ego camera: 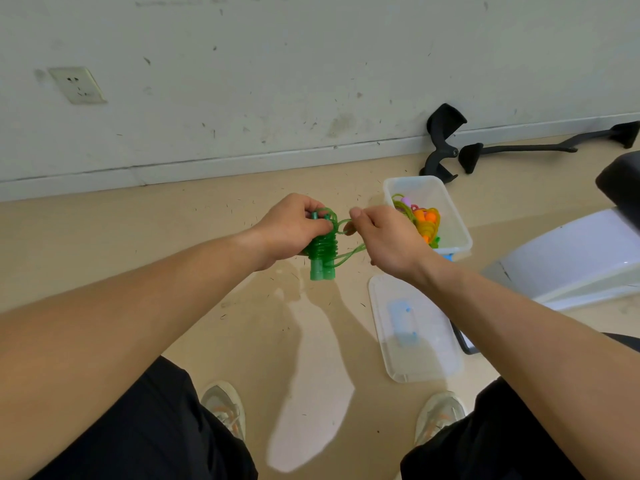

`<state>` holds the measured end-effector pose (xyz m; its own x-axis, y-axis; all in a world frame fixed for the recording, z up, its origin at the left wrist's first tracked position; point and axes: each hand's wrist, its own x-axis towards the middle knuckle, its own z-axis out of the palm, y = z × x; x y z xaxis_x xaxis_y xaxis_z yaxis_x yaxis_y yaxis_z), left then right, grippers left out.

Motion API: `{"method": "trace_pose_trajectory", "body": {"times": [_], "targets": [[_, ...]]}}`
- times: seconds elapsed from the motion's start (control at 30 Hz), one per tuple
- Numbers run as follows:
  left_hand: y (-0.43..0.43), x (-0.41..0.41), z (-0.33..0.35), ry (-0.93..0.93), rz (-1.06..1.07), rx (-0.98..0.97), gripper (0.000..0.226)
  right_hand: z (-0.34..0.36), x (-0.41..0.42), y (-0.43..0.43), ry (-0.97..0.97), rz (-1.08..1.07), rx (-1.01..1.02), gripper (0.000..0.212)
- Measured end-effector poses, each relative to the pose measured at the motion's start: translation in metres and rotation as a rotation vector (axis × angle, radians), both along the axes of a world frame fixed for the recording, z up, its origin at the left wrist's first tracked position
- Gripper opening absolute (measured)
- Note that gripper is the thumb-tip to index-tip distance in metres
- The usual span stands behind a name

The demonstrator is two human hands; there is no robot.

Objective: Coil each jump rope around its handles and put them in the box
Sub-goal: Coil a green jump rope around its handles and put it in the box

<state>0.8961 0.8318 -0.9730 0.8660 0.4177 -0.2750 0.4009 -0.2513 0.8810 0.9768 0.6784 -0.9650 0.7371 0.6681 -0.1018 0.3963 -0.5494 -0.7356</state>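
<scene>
The jump rope (322, 251) hangs above the floor (173, 244) at mid-view. The left hand (294, 226) holds it at nine o'clock and the right hand (388, 237) holds its loose cord at three o'clock. The box (458, 232) sits on the floor at two o'clock of the rope, just behind the right hand, with other ropes (420, 220) in it. The lid (415, 330) lies on the floor at five o'clock, before the box. The wall (277, 64) stands behind everything, with its socket (77, 85) at ten o'clock. Frame parts (443, 143) lie at the wall's foot at one o'clock, behind the box.
</scene>
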Motion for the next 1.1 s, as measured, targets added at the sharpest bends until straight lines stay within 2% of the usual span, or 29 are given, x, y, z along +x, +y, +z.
{"method": "trace_pose_trajectory", "body": {"times": [0.17,0.37,0.7,0.83,1.1], "targets": [[-0.001,0.0,0.0,0.008,0.01,-0.004,0.015,-0.001,0.003,0.0,-0.024,-0.037,0.112,0.034],[-0.006,-0.001,0.0,0.021,-0.021,0.01,0.015,-0.001,0.003,-0.001,0.162,-0.12,0.302,0.015],[-0.012,0.0,0.003,-0.013,-0.011,-0.043,0.016,-0.001,-0.001,0.003,0.287,-0.25,0.424,0.013],[-0.011,-0.002,0.003,-0.031,-0.013,-0.063,0.026,-0.001,-0.001,0.005,0.297,-0.242,0.428,0.013],[-0.007,-0.002,0.005,-0.089,0.056,0.008,0.006,-0.004,0.001,0.003,0.445,-0.171,0.397,0.008]]}}
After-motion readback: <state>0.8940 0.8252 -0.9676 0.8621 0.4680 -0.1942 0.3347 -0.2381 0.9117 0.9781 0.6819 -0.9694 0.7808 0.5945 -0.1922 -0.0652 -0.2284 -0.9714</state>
